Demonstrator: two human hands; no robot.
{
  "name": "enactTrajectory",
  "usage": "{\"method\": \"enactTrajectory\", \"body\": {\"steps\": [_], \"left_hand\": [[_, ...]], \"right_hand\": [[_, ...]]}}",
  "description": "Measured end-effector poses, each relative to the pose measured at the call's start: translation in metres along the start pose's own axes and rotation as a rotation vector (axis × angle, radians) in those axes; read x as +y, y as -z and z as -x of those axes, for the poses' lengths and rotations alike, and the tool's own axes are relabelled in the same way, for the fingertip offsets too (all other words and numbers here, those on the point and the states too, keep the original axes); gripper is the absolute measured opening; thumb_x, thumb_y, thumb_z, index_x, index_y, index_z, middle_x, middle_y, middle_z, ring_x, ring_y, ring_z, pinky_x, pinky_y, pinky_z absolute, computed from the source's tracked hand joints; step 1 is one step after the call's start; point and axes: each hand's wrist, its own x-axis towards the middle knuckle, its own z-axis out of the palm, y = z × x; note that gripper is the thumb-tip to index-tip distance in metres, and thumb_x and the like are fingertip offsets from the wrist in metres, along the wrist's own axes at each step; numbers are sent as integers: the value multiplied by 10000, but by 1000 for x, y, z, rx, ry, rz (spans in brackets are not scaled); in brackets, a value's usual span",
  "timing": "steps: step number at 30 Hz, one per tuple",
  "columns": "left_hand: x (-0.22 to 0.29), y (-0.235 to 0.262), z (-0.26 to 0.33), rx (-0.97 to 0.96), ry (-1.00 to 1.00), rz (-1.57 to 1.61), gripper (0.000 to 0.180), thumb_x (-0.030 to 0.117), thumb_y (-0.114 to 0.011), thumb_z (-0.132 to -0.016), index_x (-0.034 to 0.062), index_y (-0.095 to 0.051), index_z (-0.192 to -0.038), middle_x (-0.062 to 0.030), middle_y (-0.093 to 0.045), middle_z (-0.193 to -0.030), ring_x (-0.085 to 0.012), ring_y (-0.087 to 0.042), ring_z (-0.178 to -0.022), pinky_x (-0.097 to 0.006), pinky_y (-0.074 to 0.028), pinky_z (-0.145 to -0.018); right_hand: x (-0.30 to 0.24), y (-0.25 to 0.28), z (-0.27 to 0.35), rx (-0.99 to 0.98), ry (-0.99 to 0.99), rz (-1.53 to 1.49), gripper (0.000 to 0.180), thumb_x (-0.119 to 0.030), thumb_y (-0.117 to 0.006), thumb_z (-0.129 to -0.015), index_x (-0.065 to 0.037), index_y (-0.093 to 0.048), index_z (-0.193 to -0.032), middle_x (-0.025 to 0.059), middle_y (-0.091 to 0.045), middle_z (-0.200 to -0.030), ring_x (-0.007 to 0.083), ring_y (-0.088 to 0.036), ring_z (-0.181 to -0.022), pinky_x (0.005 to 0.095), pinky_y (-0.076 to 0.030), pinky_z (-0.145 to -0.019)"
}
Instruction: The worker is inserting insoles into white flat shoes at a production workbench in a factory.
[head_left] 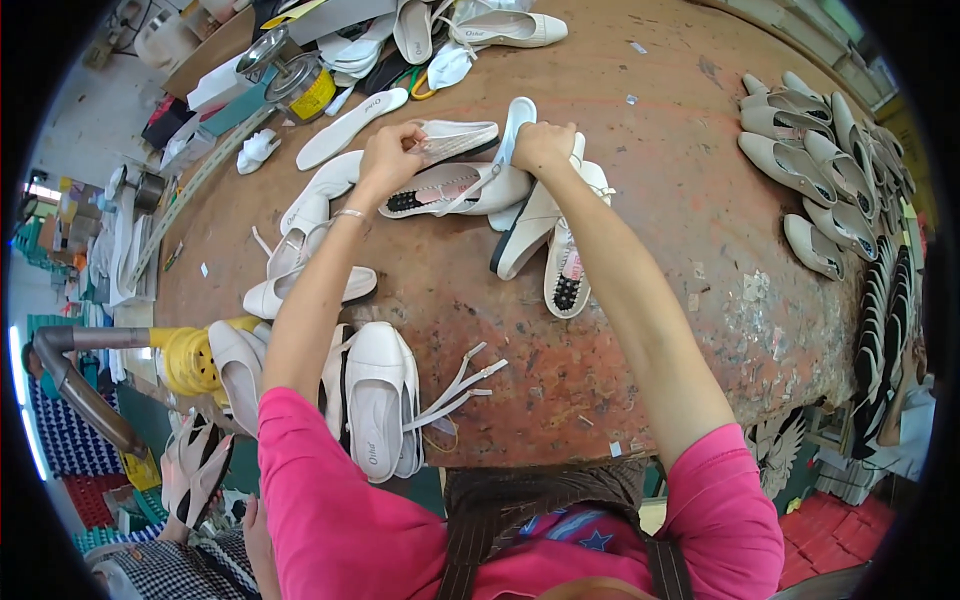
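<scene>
My left hand (392, 155) pinches the edge of a white shoe upper (455, 135) lying on the brown worktable (650, 200). My right hand (543, 146) is closed on a white insole (518, 117) that stands on edge at the far side of a pile of cream slingback shoes. One shoe (450, 190) in that pile lies between my hands, showing its dotted inner sole. Two more shoes (545, 235) lie under my right forearm.
Several cream shoes (810, 150) lie in rows at the table's right edge. Finished shoes (375, 405) and loose straps sit at the near edge. Two glue cans (295, 75) stand far left beside loose insoles. A yellow-capped pipe (185, 355) juts out at left.
</scene>
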Motion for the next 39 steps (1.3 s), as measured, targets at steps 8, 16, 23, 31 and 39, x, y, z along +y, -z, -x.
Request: {"method": "enactTrajectory", "body": {"steps": [8, 16, 23, 31, 39], "left_hand": [[109, 68, 179, 4, -917, 183, 148, -31, -680, -611, 83, -638, -696, -100, -559, -1319, -302, -519, -1223, -395, -476, -910], [113, -81, 254, -439, -1349, -314, 140, 203, -635, -773, 130, -710, -866, -87, -538, -1347, -233, -558, -1092, -357, -477, -786], [91, -66, 304, -281, -1056, -213, 334, 70, -632, -763, 73, -689, -1093, -113, -568, -1319, -252, -574, -1141, -383, -476, -859], [54, -103, 422, -79, 270, 540, 547, 110, -752, -853, -4, -542, -1345, -75, -578, -917, -90, -574, -609, -232, -472, -518], [57, -121, 406, 54, 203, 624, 439, 65, -784, -812, -48, -620, -1204, -71, -564, -946, -92, -598, -732, -212, -562, -562]], "right_hand": [[122, -26, 58, 790, 16, -1514, 158, -30, -673, -774, -40, -709, -928, 17, -668, -805, 133, -623, -755, 304, -496, -662], [219, 0, 293, 709, -101, -2127, 528, -131, -478, -883, 29, -395, -1379, 202, -528, -1345, 299, -594, -1089, 434, -507, -932], [186, -53, 404, 492, 165, -698, 486, -264, -554, -951, -10, -494, -1361, 147, -547, -1336, 280, -560, -1095, 421, -447, -938], [90, -92, 389, 225, 743, -542, 313, -78, -713, -744, -103, -749, -1054, 116, -639, -1173, 286, -580, -1102, 428, -442, -958], [63, -109, 372, 202, 698, -773, 265, -68, -745, -705, -67, -761, -970, 107, -672, -1099, 298, -612, -1062, 408, -484, -939]]}}
